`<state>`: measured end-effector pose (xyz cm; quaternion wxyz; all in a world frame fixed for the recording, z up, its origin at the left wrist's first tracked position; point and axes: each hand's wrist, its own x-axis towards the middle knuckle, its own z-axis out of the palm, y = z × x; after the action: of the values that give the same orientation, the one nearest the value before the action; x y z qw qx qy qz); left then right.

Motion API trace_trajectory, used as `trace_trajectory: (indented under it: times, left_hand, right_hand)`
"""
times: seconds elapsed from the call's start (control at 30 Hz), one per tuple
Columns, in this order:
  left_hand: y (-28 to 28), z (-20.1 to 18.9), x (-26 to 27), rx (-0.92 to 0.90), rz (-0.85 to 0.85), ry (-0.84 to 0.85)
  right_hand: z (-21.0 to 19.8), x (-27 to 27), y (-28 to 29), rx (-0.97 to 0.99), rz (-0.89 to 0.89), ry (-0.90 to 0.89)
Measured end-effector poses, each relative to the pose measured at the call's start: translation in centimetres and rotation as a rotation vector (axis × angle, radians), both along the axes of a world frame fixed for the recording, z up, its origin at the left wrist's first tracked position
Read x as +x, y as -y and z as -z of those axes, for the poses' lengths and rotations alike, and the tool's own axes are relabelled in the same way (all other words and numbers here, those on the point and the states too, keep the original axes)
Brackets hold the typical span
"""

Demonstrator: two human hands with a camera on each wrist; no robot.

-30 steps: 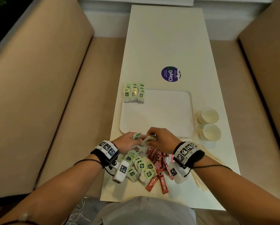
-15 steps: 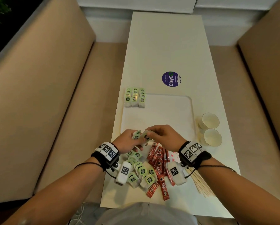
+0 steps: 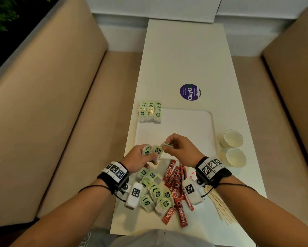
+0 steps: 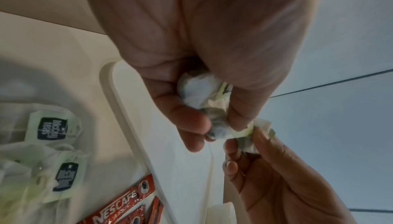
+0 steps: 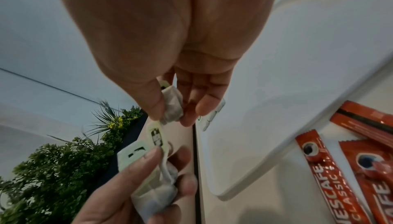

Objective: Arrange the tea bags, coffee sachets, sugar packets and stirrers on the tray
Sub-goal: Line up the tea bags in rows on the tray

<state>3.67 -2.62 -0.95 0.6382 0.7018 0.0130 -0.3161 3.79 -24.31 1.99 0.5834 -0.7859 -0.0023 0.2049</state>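
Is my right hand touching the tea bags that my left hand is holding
Cannot tell. The right hand pinches its own tea bag right beside the left hand's bunch; no view shows a plain gap or contact.

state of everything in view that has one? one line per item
Left hand: gripping a bunch of tea bags.
Right hand: pinching one tea bag.
Tray: holds only rows of tea bags in its far-left corner.
Loose tea bags: heaped off tray.
Coffee sachets: off tray.
Stirrers: off tray.
Paper cups: upright, empty.
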Motion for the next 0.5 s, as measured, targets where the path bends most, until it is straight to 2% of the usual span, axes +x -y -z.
trace_trajectory:
  times: [0.27,0.5]
  left_hand:
    - [-0.5,-0.6,0.9,-0.071,-0.023,0.035]
    - [-0.8,-1.1,1.2,-0.039,0.002,0.053]
  right_hand:
    - [0.0,0.8,-1.2,-0.059,0.004,0.008]
    - [-0.1,1.2,-2.0,-0.086,-0.025,0.019]
